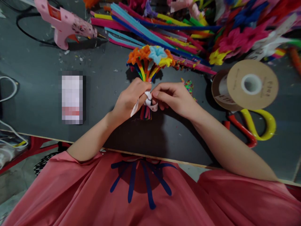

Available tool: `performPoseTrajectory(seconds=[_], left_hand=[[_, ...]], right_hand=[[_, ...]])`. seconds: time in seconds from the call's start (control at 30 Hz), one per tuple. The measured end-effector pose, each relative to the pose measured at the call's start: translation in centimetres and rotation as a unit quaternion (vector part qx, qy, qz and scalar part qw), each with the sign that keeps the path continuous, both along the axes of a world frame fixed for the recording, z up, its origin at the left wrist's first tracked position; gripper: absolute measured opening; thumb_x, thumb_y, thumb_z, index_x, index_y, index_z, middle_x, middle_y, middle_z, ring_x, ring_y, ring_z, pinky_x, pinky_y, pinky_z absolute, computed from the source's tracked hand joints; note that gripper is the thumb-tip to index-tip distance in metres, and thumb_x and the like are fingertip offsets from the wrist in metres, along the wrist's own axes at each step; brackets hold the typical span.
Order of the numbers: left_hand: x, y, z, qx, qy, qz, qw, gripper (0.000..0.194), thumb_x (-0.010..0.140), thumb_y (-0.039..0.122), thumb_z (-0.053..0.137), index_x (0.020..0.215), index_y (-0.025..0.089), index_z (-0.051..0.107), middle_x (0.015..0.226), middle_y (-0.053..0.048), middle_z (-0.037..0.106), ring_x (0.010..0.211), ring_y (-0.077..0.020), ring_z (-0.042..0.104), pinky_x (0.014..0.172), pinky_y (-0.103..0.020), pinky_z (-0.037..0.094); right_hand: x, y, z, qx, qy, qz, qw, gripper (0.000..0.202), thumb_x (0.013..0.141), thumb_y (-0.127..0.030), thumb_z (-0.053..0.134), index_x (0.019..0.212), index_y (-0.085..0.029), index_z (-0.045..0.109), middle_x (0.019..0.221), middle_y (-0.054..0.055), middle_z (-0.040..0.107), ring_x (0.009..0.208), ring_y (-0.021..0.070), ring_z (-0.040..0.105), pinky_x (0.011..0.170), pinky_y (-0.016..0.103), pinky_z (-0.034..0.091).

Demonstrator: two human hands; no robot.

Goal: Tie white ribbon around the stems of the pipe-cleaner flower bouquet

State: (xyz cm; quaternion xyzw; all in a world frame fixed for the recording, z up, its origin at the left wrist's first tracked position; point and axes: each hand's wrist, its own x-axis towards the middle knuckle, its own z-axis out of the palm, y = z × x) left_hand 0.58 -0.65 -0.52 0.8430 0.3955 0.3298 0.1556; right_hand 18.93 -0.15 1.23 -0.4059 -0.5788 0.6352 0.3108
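Observation:
A small bouquet of fuzzy flowers (150, 56), orange, light blue and yellow, is held over the dark table. My left hand (131, 99) is wrapped round its stems just below the blooms. White printed ribbon (154, 107) loops round the stems, and one loose end hangs beside my left fingers. From the right, my right hand (172, 97) pinches the ribbon near the knot, thumb and forefinger together. The cut stem ends (146, 113) stick out below both hands. My fingers hide part of the ribbon.
A pink glue gun (68, 26) lies at the upper left, above a blurred box (72, 99). Colourful stems (150, 29) and flowers fill the back. Right are a ribbon spool (263, 91) and scissors (270, 125) with red and yellow handles. The table edge (150, 155) is near my body.

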Motion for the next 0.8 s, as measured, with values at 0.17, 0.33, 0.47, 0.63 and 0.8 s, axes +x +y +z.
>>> performPoseTrajectory(seconds=[0.17,0.33,0.47,0.63,0.8], left_hand=[[0.0,0.0,-0.6,-0.004,-0.015,-0.012,1.000,0.006,0.092,0.025,0.047,0.096,0.022,0.050,0.084,-0.001,0.054,0.078,-0.0083,0.056,0.070,-0.021,0.048],[0.0,0.0,-0.8,-0.009,-0.024,-0.008,1.000,0.008,0.090,0.027,0.050,0.096,0.021,0.049,0.085,0.000,0.054,0.074,-0.0078,0.055,0.067,-0.020,0.047],[0.0,0.2,-0.5,0.005,-0.016,-0.043,0.999,0.004,0.091,0.023,0.049,0.094,0.021,0.050,0.085,-0.001,0.056,0.081,-0.0093,0.057,0.071,-0.021,0.047],[0.0,0.3,0.0,-0.018,-0.006,-0.068,0.998,0.005,0.092,0.021,0.047,0.094,0.021,0.051,0.086,-0.002,0.057,0.083,-0.0104,0.058,0.075,-0.024,0.047],[-0.1,0.2,0.4,-0.042,-0.019,-0.071,0.996,0.007,0.092,0.025,0.045,0.092,0.021,0.051,0.085,-0.002,0.058,0.081,-0.0117,0.058,0.074,-0.025,0.047]], right_hand=[[-0.2,0.1,-0.2,-0.050,0.033,-0.026,0.998,0.012,0.077,-0.018,0.067,0.078,-0.015,0.056,0.054,-0.006,0.057,0.039,0.0035,0.049,0.036,0.016,0.035],[0.1,0.2,-0.1,0.007,-0.014,-0.008,1.000,0.020,0.074,-0.029,0.073,0.077,-0.014,0.061,0.053,-0.006,0.055,0.041,0.0034,0.046,0.039,0.018,0.033],[0.6,0.3,0.0,0.102,-0.078,-0.003,0.992,0.013,0.080,-0.026,0.067,0.076,-0.015,0.061,0.057,-0.004,0.056,0.050,0.0065,0.050,0.049,0.021,0.036],[1.0,0.4,0.2,0.282,-0.165,-0.023,0.945,0.005,0.079,-0.014,0.063,0.076,-0.018,0.064,0.082,0.003,0.063,0.073,0.0132,0.056,0.065,0.028,0.041],[0.8,0.3,0.4,0.210,-0.135,-0.031,0.968,0.007,0.079,-0.019,0.064,0.072,-0.017,0.062,0.074,0.001,0.062,0.063,0.0106,0.053,0.058,0.026,0.038]])
